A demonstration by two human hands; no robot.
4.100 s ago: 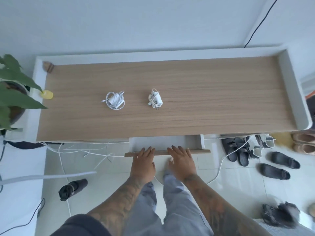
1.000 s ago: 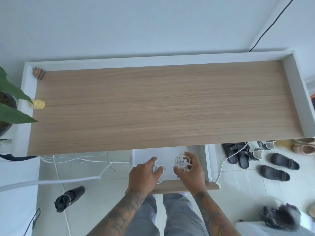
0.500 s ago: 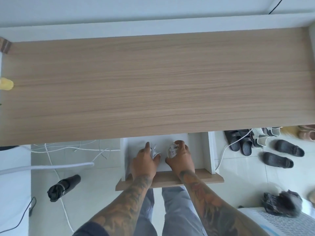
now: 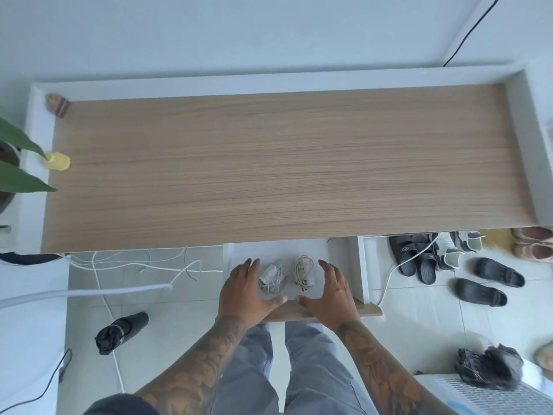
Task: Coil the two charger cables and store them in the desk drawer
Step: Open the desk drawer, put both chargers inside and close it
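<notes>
The white desk drawer [image 4: 344, 259] stands pulled out below the wooden desk top [image 4: 284, 166]. Two coiled white charger cables lie side by side on its floor: the left charger [image 4: 270, 279] and the right charger [image 4: 304, 273]. My left hand [image 4: 244, 290] hovers just left of them with fingers spread, thumb near the drawer's wooden front [image 4: 369, 310]. My right hand [image 4: 330, 292] mirrors it on the right, thumb at the same front panel. Neither hand holds a charger.
A potted plant [image 4: 18, 163] and a yellow object [image 4: 58, 160] sit at the desk's left end. Loose white cables [image 4: 143, 265] and a folded black umbrella [image 4: 121, 332] lie on the floor to the left. Several shoes [image 4: 449, 265] crowd the floor to the right.
Both hands carried the chargers from the desk top into the drawer, let go of them and spread apart, drawing back toward the drawer front.
</notes>
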